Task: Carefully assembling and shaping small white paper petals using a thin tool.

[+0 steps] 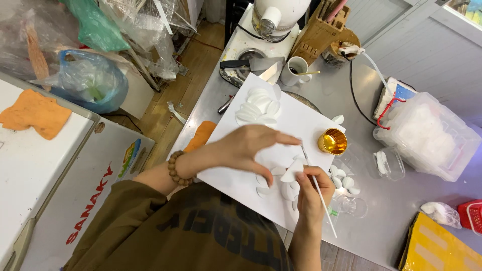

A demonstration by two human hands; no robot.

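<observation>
A white board (301,118) lies on the steel counter (396,206). White petal-shaped pieces (258,106) are grouped at its far end, and more petals (281,186) lie under my hands. My left hand (248,146), with a wooden bead bracelet on the wrist, hovers flat over the board with fingers spread. My right hand (312,193) grips a thin white brush (316,186) like a pen, its tip near a white petal (292,170) held at the fingertips. A small gold cup (332,141) stands at the board's right edge.
White pebble-like lumps (345,181) lie beside the board. A clear lidded box (432,135) of white material stands at right, a white mug (295,71), cleaver (251,64) and wooden knife block (321,31) at the back. A yellow packet (442,248) lies at lower right.
</observation>
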